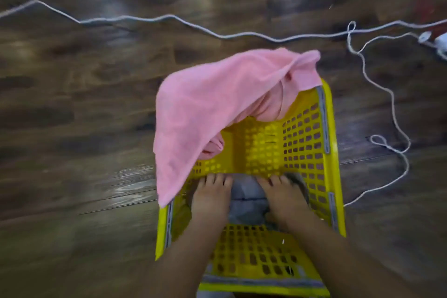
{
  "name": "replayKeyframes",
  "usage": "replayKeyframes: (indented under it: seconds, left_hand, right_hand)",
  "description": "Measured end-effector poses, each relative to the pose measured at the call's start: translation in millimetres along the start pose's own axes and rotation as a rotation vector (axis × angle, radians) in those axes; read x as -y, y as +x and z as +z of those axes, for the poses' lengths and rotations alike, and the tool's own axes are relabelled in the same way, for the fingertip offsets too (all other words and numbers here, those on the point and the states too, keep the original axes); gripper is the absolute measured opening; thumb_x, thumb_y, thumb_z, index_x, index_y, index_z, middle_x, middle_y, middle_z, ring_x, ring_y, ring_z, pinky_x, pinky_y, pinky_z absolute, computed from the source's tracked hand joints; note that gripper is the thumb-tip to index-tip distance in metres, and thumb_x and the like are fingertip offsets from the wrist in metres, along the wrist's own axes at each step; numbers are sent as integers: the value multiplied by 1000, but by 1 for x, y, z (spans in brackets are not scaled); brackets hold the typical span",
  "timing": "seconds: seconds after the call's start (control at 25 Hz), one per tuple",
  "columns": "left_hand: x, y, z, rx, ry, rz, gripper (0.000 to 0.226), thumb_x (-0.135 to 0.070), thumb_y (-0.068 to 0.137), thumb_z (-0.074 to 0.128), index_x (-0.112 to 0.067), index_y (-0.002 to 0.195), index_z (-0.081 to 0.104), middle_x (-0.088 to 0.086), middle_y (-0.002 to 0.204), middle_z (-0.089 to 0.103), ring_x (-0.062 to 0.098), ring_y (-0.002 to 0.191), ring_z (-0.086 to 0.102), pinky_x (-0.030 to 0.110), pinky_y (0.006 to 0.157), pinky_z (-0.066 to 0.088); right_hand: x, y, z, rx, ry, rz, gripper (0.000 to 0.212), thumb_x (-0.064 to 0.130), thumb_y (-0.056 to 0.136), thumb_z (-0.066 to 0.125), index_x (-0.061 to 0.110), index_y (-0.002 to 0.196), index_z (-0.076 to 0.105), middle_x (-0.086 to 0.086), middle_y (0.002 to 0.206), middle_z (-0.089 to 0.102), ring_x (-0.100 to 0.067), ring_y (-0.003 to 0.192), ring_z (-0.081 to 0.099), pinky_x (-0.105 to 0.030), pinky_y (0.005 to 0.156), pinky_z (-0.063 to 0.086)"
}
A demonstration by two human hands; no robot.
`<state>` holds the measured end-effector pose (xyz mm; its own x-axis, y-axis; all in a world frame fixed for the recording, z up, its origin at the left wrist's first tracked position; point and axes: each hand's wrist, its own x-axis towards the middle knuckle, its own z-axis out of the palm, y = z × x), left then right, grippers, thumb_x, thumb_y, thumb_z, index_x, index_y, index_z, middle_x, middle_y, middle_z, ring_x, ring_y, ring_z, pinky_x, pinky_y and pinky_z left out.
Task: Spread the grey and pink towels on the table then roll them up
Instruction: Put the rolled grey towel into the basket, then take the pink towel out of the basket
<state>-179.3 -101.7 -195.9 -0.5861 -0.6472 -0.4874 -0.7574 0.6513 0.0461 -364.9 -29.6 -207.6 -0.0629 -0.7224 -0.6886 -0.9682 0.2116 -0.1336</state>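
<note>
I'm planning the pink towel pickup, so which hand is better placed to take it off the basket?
Probably left: the left hand lies beside the pink towel hanging over that side.

no text, label or number can be read anywhere. the whole view is blurred by motion.

Two bare forearms are showing from the lower edge of the view, with no sleeve, cuff, watch, bracelet or glove visible on either. The left hand (211,197) and the right hand (281,197) are bare too, no rings showing on the fingers. Motion blur is softening the picture, so finer detail such as the nails cannot be told
</note>
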Motion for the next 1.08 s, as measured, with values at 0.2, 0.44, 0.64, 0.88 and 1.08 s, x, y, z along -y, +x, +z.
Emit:
replayKeyframes:
  seconds: [0.2, 0.44, 0.64, 0.88, 1.08]
  left_hand:
    - [-13, 31, 121, 181, 3, -76, 37, -21, 71, 36, -24, 90, 67, 4, 83, 65, 29, 77, 59, 44, 68, 50]
    - [-2, 18, 73, 110, -158, -37, 43, -26, 70, 48, -26, 111, 61, 7, 107, 60, 31, 101, 57, 46, 88, 49]
    - [61, 31, -56, -313, -20, -18, 76, -24, 75, 47, -21, 150, 33, 15, 159, 28, 41, 145, 22, 60, 113, 25]
    - [128, -19, -96, -307, -169, -213, 43, -16, 79, 63, -18, 121, 56, 10, 118, 59, 35, 92, 60, 45, 60, 55]
    - [180, -112, -184, -640, -685, -748, 18, -14, 85, 41, -25, 90, 55, 5, 86, 62, 31, 79, 59, 45, 66, 49]
  right_hand:
    - [5, 61, 127, -46, -14, 100, 66, 24, 50, 88, 21, 111, 63, -11, 97, 59, -36, 92, 55, -47, 56, 54]
    - [11, 39, 56, -56, -6, -37, 94, 45, 37, 88, 25, 123, 55, -8, 109, 59, -35, 99, 59, -51, 69, 54]
    - [14, 58, -150, -682, -123, -295, 82, 31, 63, 58, 27, 144, 43, -12, 155, 39, -37, 142, 32, -55, 114, 30]
    - [-30, 88, -257, -692, -285, -219, 18, 13, 70, 59, 7, 86, 62, -20, 83, 66, -43, 78, 61, -50, 76, 51]
    - [44, 4, -344, -715, -6, -193, 6, 20, 88, 54, 19, 94, 53, -10, 95, 65, -39, 85, 65, -41, 63, 44]
